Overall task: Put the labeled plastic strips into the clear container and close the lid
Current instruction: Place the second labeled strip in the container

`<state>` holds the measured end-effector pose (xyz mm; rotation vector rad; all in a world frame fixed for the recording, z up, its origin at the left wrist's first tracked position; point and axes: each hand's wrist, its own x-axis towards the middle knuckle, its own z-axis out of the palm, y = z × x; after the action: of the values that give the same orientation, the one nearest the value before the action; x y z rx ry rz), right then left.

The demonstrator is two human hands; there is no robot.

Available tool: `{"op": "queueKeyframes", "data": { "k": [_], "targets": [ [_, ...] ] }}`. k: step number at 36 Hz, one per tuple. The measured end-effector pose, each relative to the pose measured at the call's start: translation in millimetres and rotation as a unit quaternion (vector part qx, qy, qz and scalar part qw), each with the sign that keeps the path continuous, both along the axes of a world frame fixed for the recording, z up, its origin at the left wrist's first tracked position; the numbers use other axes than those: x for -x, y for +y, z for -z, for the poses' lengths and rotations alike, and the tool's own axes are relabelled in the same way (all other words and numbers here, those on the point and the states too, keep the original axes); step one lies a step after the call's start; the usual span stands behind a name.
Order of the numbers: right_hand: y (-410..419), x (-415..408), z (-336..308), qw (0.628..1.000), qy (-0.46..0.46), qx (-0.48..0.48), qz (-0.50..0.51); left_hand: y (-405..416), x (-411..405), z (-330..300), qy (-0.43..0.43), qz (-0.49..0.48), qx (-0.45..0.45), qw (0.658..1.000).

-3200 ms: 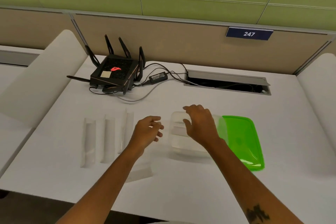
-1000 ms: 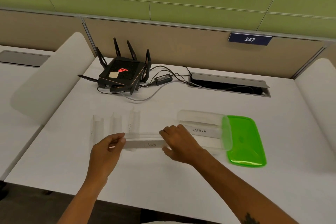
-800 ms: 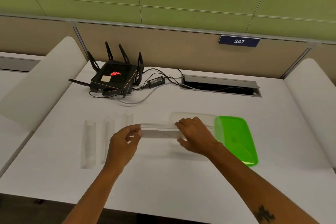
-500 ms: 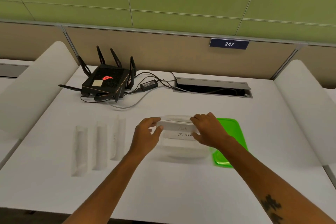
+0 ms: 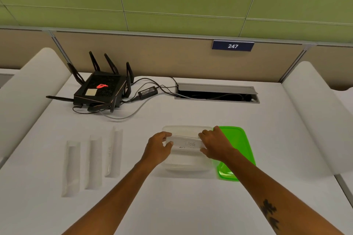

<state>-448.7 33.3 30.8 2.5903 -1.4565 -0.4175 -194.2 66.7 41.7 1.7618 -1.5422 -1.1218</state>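
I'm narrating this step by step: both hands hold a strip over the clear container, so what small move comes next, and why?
Probably lower and release it: the left hand and right hand hold the strip by its ends directly over the open container.

The single head-worn camera is looking forward and down over the white desk point(image 5: 191, 206), close above both forearms, with the fingers point(image 5: 166, 135) sitting mid-frame and the partition wall point(image 5: 152, 57) rising well beyond them.

Both hands point(image 5: 188, 146) pinched shut, arms fwd.
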Motion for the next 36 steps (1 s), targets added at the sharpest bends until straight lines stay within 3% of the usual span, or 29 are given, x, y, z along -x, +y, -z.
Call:
{"op": "queueKeyframes", "data": {
  "k": [10,16,36],
  "targets": [
    [-13,-9,18,0.999,0.032,-0.020,0.003,-19,13,6,-0.094,0.036,-0.077,0.992],
    [-19,-13,26,0.998,0.048,-0.045,0.015,-20,24,6,-0.089,0.037,-0.138,0.986],
    [-23,-19,29,0.995,0.038,-0.075,0.043,-30,28,8,-0.125,0.059,-0.110,0.984]
  ]
}}
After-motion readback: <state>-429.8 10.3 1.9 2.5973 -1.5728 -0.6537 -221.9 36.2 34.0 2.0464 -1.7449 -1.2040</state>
